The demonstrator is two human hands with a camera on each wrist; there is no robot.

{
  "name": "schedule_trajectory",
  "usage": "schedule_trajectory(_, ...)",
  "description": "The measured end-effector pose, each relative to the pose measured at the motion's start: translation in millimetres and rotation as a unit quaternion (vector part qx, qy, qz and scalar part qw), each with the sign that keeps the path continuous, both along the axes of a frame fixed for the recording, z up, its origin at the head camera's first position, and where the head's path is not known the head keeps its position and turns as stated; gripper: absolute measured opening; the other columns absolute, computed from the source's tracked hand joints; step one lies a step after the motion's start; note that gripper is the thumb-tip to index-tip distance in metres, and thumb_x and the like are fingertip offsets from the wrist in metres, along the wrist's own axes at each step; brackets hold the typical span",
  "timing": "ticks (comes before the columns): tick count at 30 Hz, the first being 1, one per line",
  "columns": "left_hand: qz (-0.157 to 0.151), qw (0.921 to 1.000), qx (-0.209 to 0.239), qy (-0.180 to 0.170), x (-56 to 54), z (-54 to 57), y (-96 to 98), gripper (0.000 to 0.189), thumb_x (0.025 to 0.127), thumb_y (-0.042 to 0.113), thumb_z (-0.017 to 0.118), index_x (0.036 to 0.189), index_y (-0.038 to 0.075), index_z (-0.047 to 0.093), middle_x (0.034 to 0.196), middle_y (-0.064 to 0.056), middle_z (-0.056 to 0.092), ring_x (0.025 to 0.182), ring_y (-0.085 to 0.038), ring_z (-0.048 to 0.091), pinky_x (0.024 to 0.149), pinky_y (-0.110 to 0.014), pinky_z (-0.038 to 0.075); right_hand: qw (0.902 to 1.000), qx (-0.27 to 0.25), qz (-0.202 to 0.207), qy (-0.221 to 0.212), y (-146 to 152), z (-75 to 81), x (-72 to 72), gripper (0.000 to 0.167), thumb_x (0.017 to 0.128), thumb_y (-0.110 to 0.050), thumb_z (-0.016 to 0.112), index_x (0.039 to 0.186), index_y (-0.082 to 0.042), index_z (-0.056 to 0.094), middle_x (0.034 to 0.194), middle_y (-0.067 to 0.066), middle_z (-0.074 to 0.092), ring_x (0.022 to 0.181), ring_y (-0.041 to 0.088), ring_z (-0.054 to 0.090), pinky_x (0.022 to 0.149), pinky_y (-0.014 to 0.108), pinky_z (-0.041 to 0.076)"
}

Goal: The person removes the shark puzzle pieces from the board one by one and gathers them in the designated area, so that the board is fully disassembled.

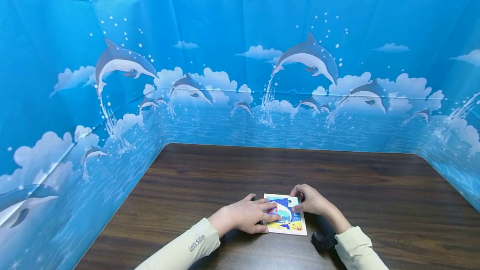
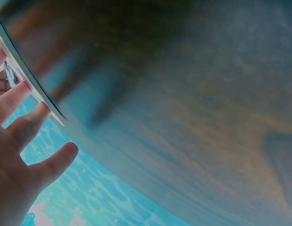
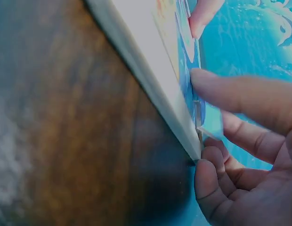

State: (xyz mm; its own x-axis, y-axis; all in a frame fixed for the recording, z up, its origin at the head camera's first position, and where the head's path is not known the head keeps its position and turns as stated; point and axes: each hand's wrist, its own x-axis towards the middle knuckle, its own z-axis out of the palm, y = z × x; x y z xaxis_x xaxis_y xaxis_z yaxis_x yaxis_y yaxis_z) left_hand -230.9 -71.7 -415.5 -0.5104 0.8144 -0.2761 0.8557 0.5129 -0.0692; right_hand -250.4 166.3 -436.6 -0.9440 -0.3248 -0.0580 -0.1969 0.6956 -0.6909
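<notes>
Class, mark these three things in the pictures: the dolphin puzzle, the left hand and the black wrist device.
Dolphin puzzle (image 1: 290, 216): head view, on its printed face.
Left hand (image 1: 246, 216): head view, on the back of the hand.
Black wrist device (image 1: 323, 241): head view, on its dark casing.

Puzzle (image 1: 289, 216) blue, yellow, white-edged; piece (image 3: 212, 121) seemingly pale-blue.

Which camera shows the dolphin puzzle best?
Head: most of the dolphin puzzle's face shows, though the left hand covers part. Left wrist catches a steep sliver of the dolphin puzzle; right wrist, its slanted edge, cut off.
</notes>
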Motion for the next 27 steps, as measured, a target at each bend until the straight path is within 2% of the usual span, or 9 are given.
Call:
schedule_trajectory(8,0.002,1.0,0.001,-0.009,0.2,0.9,0.4,0.052,0.096,0.049,0.042,0.145,0.042,0.027,0.155,0.007,0.024,0.142,-0.016,0.028,0.11,-0.052,0.03,0.9967,0.019,0.065,0.044,0.3,4.4,2.2,0.034,0.067,-0.005,0.079,0.096,0.003,0.065,0.084,0.006,0.052,0.073,0.016,0.045,0.059,0.023,0.039)
schedule_trajectory(19,0.001,1.0,0.0,-0.005,1.0,1.9,0.2,0.052,0.096,0.049,0.041,0.145,0.041,0.027,0.155,0.007,0.025,0.143,-0.016,0.028,0.109,-0.051,0.031,0.9887,0.028,0.122,0.082,1.7,4.8,2.6,0.031,0.068,-0.007,0.075,0.098,0.003,0.07,0.079,0.002,0.053,0.066,0.006,0.043,0.055,0.019,0.041)
schedule_trajectory(23,0.0,1.0,0.0,-0.003,1.3,1.6,0.1,0.052,0.096,0.049,0.041,0.145,0.041,0.027,0.155,0.007,0.025,0.142,-0.016,0.028,0.109,-0.051,0.031,0.9869,0.015,0.125,0.101,4.8,1.0,1.7,0.031,0.07,-0.009,0.075,0.098,0.004,0.069,0.078,0.002,0.054,0.065,0.004,0.044,0.055,0.019,0.042)
schedule_trajectory(27,0.003,1.0,0.001,-0.003,1.8,-0.1,0.4,0.052,0.096,0.05,0.041,0.145,0.042,0.027,0.155,0.007,0.025,0.142,-0.017,0.029,0.109,-0.052,0.031,0.99,-0.033,0.098,0.096,11.1,-3.2,0.7,0.03,0.072,-0.01,0.074,0.098,0.002,0.066,0.079,0.003,0.056,0.065,0.004,0.047,0.056,0.019,0.043)
